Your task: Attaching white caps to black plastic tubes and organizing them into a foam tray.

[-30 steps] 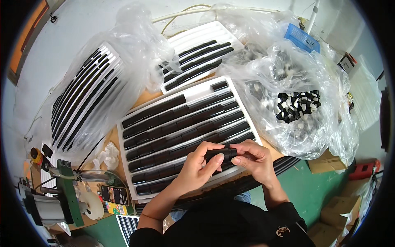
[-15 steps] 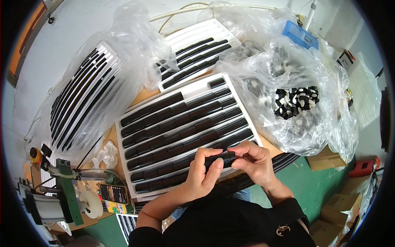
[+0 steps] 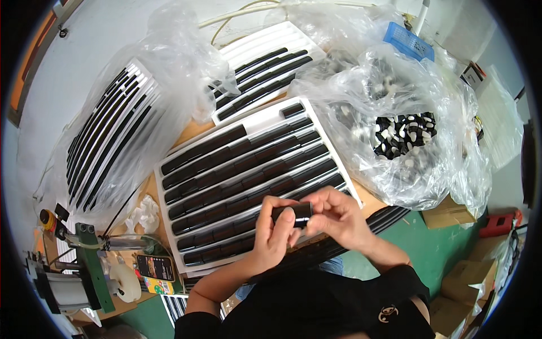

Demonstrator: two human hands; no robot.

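Hands meet over the near edge of a white grille panel, where a short black glossy insert is gripped at both ends: the left hand is closed on its left end, thumb on top, and the right hand is curled round its right end. The insert is held just above the panel's lower rows, at about 5 o'clock from the panel's middle, apart from the slots already filled with dark bars.

At 1 o'clock a clear plastic bag of small black and white clips lies open; at 9 o'clock a second grille is wrapped in film, and a third grille rests at 12 o'clock. A green tool stand sits at 8 o'clock.

For the step to be done well, the insert is best kept level and squared to its slot, pressure being shared evenly between both thumbs so that neither end is forced first and the gloss face is not smeared.
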